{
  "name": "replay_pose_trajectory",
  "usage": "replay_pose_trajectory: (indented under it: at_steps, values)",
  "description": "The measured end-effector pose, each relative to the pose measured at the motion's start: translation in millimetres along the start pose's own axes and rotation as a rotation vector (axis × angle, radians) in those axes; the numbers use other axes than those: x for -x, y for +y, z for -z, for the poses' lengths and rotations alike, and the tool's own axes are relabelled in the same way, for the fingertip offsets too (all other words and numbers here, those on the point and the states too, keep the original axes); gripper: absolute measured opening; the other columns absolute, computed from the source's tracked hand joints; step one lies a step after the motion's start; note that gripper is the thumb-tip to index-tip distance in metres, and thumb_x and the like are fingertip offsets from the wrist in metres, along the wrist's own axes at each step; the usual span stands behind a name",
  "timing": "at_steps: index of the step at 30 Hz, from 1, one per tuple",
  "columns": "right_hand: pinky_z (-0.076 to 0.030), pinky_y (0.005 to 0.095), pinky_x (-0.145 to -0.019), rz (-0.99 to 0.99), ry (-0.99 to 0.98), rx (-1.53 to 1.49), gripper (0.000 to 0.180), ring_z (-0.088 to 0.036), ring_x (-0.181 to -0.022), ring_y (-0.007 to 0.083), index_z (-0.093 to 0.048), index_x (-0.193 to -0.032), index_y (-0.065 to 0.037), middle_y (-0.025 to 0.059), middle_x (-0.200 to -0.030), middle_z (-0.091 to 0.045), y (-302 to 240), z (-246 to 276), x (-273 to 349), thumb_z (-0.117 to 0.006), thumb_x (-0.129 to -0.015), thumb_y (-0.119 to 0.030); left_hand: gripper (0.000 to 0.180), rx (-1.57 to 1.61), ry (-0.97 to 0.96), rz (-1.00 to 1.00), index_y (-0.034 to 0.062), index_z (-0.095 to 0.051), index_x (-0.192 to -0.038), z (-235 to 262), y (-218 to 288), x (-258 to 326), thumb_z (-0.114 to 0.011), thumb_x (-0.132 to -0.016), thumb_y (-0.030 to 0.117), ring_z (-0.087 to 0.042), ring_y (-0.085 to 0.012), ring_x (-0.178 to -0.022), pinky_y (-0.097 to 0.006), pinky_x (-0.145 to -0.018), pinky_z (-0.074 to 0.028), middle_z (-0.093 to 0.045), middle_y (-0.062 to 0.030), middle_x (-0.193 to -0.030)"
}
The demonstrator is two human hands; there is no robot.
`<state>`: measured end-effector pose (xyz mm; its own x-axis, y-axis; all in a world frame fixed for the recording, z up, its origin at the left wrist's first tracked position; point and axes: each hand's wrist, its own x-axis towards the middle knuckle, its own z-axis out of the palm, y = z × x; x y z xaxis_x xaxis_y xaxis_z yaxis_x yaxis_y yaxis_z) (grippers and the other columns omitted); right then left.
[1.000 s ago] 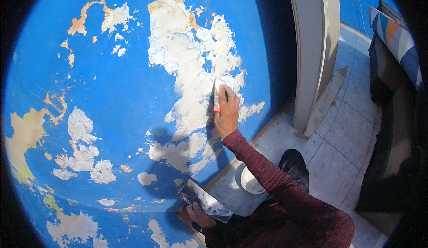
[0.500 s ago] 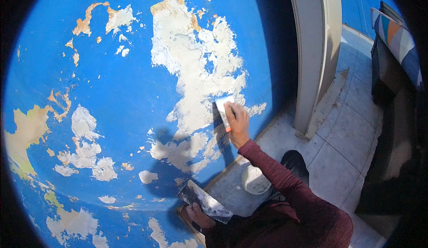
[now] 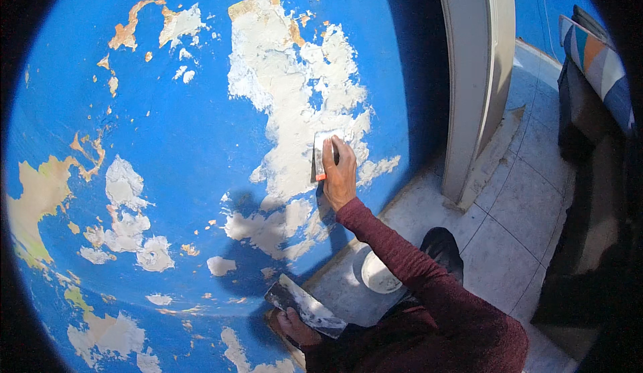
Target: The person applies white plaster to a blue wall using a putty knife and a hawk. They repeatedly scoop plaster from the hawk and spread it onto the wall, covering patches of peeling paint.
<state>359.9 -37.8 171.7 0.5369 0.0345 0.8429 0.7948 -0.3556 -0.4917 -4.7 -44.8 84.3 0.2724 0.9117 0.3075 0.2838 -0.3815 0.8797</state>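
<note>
My right hand [image 3: 341, 175] grips a putty knife [image 3: 320, 158] with an orange edge on its handle end. Its blade rests against a large patch of white filler [image 3: 288, 115] on the blue wall [image 3: 201, 118]. Low down by the wall, my left hand [image 3: 297, 327] is closed round a wide, dark-bladed scraper [image 3: 305, 306]. White filler is smeared across that scraper's face. Below my right forearm, a round white tub [image 3: 379, 272] stands on the floor, partly covered by the sleeve.
Smaller filled spots [image 3: 125, 184] and peeled beige areas [image 3: 43, 185] mark the wall. A pale door frame [image 3: 479, 85] rises to the right, beside the tiled floor [image 3: 509, 239]. Dark furniture with a patterned cushion [image 3: 599, 58] stands at the far right.
My right hand has moved left and slightly up along the filler patch, and the putty knife now stands more upright. My left hand and the wide scraper have barely moved.
</note>
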Motion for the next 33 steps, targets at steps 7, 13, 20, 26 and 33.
replay_pose_trajectory:
  at_steps: [7, 13, 20, 26, 33]
  values:
    - [-0.038, 0.0492, -0.102, -0.003, -0.055, -0.103, 0.071, -0.047, -0.122, 0.0393, -0.041, -0.146, -0.01, 0.0201, -0.135, -0.048, 16, 28, 29, -0.055, -0.078, 0.009, 0.029, -0.288, 0.103, -0.423, -0.0039, -0.054, -0.095, 0, -12, -6, -0.052, -0.096, 0.025, -0.055, -0.022, -0.081, -0.037, -0.074, -0.046, -0.058, -0.012, -0.09]
    - [-0.04, 0.044, -0.102, -0.27, 0.097, -0.146, 0.064, -0.049, -0.118, 0.0396, -0.046, -0.142, -0.004, 0.0207, -0.127, -0.05, 10, 46, -31, -0.051, -0.08, 0.01, 0.024, -0.1, 0.028, -0.139, -0.0024, -0.053, -0.097, 3, -25, 7, -0.051, -0.096, 0.021, -0.054, -0.0198, -0.08, -0.036, -0.074, -0.047, -0.057, -0.0104, -0.089]
    - [-0.041, 0.0462, -0.099, -0.283, 0.0, -0.031, 0.07, -0.045, -0.117, 0.0397, -0.041, -0.141, -0.001, 0.02, -0.13, -0.046, -10, 31, -38, -0.059, -0.074, 0.01, 0.024, 0.083, 0.055, -0.003, -0.0026, -0.052, -0.097, -1, -13, 7, -0.05, -0.097, 0.021, -0.055, -0.0204, -0.08, -0.036, -0.074, -0.047, -0.058, -0.0117, -0.093]
    - [-0.04, 0.0463, -0.099, -0.085, -0.033, -0.057, 0.075, -0.046, -0.117, 0.0387, -0.038, -0.144, -0.004, 0.0196, -0.132, -0.047, -34, 35, -24, -0.055, -0.073, 0.012, 0.04, -0.587, 0.151, -0.806, -0.0021, -0.052, -0.106, 1, -28, -2, -0.052, -0.099, 0.037, -0.056, -0.0343, -0.09, -0.047, -0.078, -0.047, -0.056, -0.0217, -0.104]
    - [-0.039, 0.0472, -0.102, -0.056, -0.019, -0.098, 0.073, -0.048, -0.118, 0.0394, -0.047, -0.14, -0.004, 0.0201, -0.129, -0.05, -12, 50, -11, -0.052, -0.069, 0.015, 0.047, -0.6, 0.165, -0.833, -0.0005, -0.055, -0.104, -1, -18, -5, -0.06, -0.089, 0.044, -0.054, -0.0432, -0.09, -0.056, -0.074, -0.044, -0.053, -0.0228, -0.096]
